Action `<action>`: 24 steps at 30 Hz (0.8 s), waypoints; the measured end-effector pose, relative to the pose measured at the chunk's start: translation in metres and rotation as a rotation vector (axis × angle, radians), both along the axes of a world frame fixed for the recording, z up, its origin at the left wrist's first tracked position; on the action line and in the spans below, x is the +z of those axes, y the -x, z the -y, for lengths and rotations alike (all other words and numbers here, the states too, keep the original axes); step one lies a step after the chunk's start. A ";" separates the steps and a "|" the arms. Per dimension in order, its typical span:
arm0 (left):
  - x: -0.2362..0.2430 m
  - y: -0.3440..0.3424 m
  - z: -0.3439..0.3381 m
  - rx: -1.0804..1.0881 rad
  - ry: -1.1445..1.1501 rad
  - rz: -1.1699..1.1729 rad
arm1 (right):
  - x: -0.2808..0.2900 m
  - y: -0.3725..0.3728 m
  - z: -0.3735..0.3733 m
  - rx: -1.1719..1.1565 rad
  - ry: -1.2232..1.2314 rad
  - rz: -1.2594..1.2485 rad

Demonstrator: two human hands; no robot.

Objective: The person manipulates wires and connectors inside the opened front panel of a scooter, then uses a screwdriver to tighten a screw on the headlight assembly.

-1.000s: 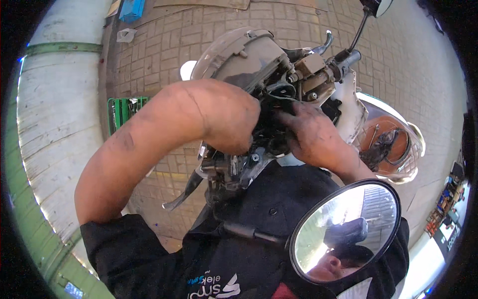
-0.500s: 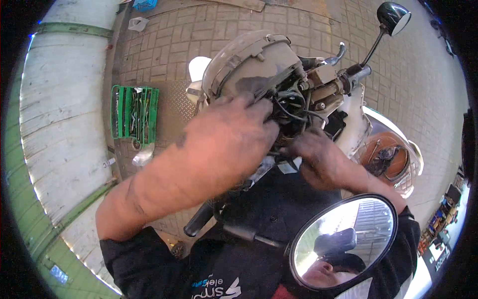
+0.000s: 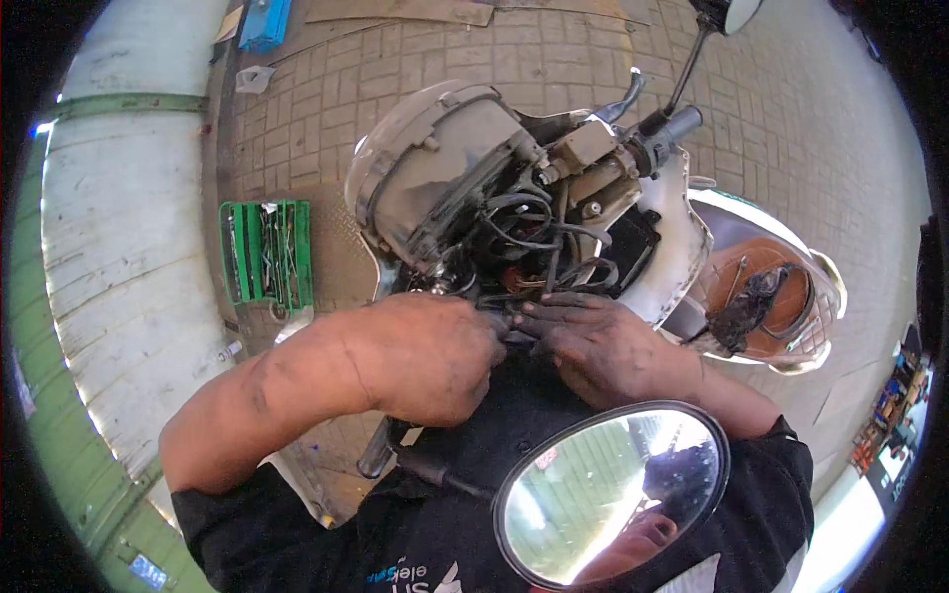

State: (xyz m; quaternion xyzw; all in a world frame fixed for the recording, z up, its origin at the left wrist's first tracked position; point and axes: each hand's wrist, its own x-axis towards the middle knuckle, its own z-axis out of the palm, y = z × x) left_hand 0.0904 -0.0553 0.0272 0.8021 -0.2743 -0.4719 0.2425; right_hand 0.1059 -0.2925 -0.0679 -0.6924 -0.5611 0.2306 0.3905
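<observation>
A scooter (image 3: 682, 227) stands on a brick-paved floor (image 3: 791, 128), its handlebar head opened up so that the grey headlight housing (image 3: 435, 178) hangs forward and a tangle of black wires (image 3: 524, 237) lies bare behind it. The brown seat (image 3: 766, 296) shows beyond the white body panel, with a dark rag lying on it. A round mirror (image 3: 613, 494) sits low in the view, just below the hands; a second mirror (image 3: 727, 12) rises at the top on its stalk above the right grip (image 3: 672, 128). A green tool tray (image 3: 265, 252) lies on the floor to the left, near a pale concrete wall (image 3: 119, 247).

The left hand (image 3: 435, 356) and right hand (image 3: 603, 346), both smeared with grease, meet just beneath the wire bundle. The right hand's fingers (image 3: 549, 314) reach flat toward the left, touching the lowest wires. The left hand is curled closed, but what its fingers grip is hidden behind its knuckles and cannot be told.
</observation>
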 end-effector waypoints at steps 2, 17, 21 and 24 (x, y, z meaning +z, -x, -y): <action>0.006 -0.011 0.004 -0.054 -0.110 -0.178 | 0.003 -0.004 0.000 -0.064 -0.030 -0.068; 0.005 0.006 0.007 -0.058 0.027 0.043 | -0.033 -0.044 -0.049 -0.212 0.332 0.258; 0.000 0.012 0.006 -0.079 0.139 0.104 | -0.025 -0.039 -0.050 -0.267 0.519 0.234; -0.001 0.016 0.006 -0.049 0.205 0.152 | -0.032 -0.039 -0.051 -0.360 0.476 0.159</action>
